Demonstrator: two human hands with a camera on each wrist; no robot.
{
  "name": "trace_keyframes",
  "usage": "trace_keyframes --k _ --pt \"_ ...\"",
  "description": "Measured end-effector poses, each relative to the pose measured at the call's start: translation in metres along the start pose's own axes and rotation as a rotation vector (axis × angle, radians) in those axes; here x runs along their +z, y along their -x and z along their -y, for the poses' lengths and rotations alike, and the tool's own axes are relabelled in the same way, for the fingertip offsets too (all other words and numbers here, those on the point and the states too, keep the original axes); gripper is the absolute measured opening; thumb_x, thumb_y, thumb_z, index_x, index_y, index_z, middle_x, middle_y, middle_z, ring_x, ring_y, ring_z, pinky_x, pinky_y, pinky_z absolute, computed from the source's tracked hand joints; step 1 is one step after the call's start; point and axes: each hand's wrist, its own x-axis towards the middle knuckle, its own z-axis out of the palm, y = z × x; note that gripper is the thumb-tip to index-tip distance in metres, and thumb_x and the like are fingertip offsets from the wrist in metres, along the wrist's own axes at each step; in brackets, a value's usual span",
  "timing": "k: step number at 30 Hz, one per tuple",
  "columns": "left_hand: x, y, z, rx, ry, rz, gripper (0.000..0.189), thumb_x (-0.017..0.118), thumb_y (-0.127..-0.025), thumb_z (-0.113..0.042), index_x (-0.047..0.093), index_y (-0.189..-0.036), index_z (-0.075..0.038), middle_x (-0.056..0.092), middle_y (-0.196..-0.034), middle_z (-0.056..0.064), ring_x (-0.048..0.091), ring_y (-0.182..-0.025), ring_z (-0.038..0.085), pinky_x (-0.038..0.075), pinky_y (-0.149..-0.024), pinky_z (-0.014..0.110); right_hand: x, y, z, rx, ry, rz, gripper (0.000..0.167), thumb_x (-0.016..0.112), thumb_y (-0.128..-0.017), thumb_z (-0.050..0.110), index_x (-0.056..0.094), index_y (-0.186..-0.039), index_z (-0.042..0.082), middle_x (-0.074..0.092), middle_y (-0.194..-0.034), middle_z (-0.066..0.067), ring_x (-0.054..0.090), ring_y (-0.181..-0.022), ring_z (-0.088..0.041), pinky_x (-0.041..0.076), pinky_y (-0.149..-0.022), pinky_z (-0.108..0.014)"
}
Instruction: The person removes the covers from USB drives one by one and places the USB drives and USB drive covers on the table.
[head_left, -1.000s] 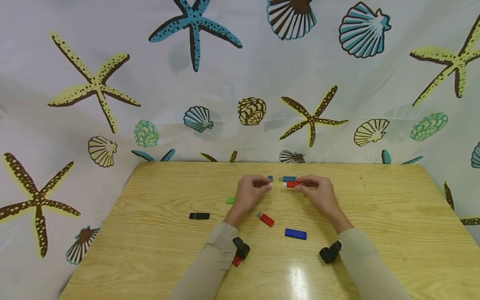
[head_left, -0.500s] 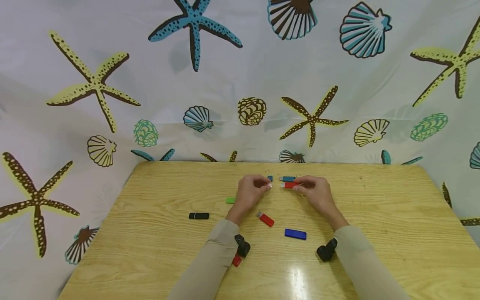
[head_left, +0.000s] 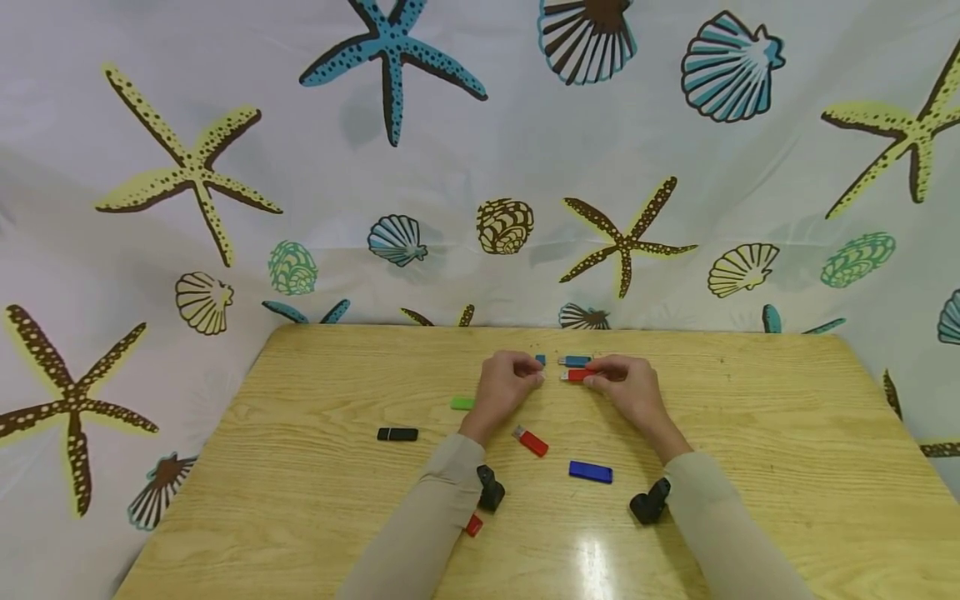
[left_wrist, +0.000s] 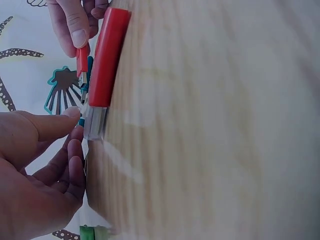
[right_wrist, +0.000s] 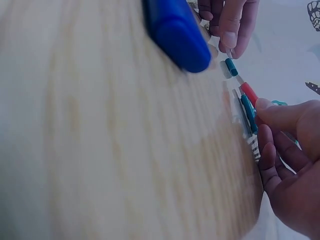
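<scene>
My right hand (head_left: 628,392) pinches a red USB stick (head_left: 576,376) by its rear end, its metal plug facing left. Opposite it, my left hand (head_left: 508,387) holds a small clear piece, apparently a cap (right_wrist: 229,52), between thumb and fingertip; it is mostly hidden by the fingers. A gap separates the plug from that piece. Just behind the red stick lies a teal USB stick (head_left: 575,361) with its plug bare. A small teal cap (head_left: 540,359) sits beyond the left fingertips. Another red USB stick (head_left: 532,442) lies on the table between the forearms.
On the wooden table (head_left: 750,433) lie a blue USB stick (head_left: 591,472), a black one (head_left: 397,434) and a green one (head_left: 462,403), partly behind the left hand. Another red item (head_left: 473,525) shows beside the left sleeve. A patterned cloth (head_left: 450,167) hangs behind.
My right hand has moved slightly left with the red USB stick, lowering it a little towards the near side. The left hand stays nearly in place, still holding the clear piece.
</scene>
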Motion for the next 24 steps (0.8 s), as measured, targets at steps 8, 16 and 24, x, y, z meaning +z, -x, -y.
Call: trace_keyframes --k 8,16,24 --pt "0.0025 -0.0023 -0.0017 -0.011 -0.028 -0.004 0.009 0.079 -0.092 -0.008 0.08 -0.1 -0.004 0.074 -0.091 0.006 0.063 -0.077 0.017 0.055 -0.071 0.031 0.0012 0.0002 -0.0004 -0.012 0.036 -0.001 0.017 0.081 -0.09 0.01 0.081 -0.106 0.005 0.076 -0.108 -0.013 0.069 -0.094 -0.025 0.055 -0.087 -0.041" --pt "0.0059 -0.0037 -0.0052 -0.064 -0.048 -0.01 0.008 0.079 -0.092 -0.008 0.08 -0.099 -0.005 0.073 -0.089 0.004 0.063 -0.077 0.016 0.054 -0.071 0.032 -0.0001 0.0018 0.0041 -0.004 0.062 0.011 0.017 0.08 -0.09 0.009 0.08 -0.106 0.004 0.076 -0.106 -0.012 0.068 -0.091 -0.025 0.055 -0.083 -0.039" --pt "0.0065 -0.0027 -0.0051 -0.066 -0.072 -0.017 0.008 0.079 -0.091 -0.008 0.081 -0.098 -0.006 0.073 -0.089 0.004 0.064 -0.078 0.017 0.055 -0.073 0.034 0.0007 0.0006 0.0043 0.004 0.076 0.017 0.015 0.081 -0.09 0.009 0.081 -0.105 0.005 0.076 -0.103 -0.011 0.067 -0.087 -0.022 0.054 -0.078 -0.034"
